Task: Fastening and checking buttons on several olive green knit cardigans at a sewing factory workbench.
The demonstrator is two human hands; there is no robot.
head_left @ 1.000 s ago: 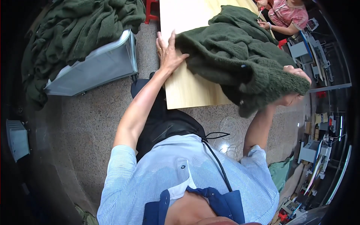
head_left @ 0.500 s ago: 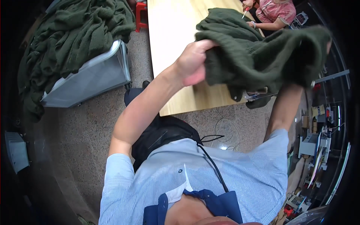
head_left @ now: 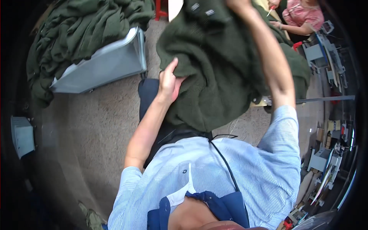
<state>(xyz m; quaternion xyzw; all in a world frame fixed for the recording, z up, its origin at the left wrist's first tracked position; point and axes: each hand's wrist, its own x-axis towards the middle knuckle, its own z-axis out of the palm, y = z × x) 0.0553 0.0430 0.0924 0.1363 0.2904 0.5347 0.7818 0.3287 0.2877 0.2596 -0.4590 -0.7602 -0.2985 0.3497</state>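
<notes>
A dark green knitted garment point(head_left: 214, 80) hangs in broad folds in front of me, over the table's near edge and down towards my waist. At its left side my left hand point(head_left: 170, 82) is closed on the cloth, thumb on the outside and the other fingers mostly hidden in a fold. My right hand point(head_left: 238, 5) reaches far across and grips the garment near the top of the view, where its fingers are partly out of sight. Small white marks show on the cloth between the hands, towards the far side.
Left of me stands a pale grey bin point(head_left: 103, 63) heaped with dark green knitwear point(head_left: 88, 30). A little of the wooden table point(head_left: 175, 8) shows behind the garment. Far right, a person in a pink top point(head_left: 303, 15) holds a small red-handled tool. Sewing machines point(head_left: 320, 159) line the right side.
The garment has swung from the right over the table to in front of me and now hangs lower. My right hand has moved far and left; my left hand has come nearer and slightly left.
</notes>
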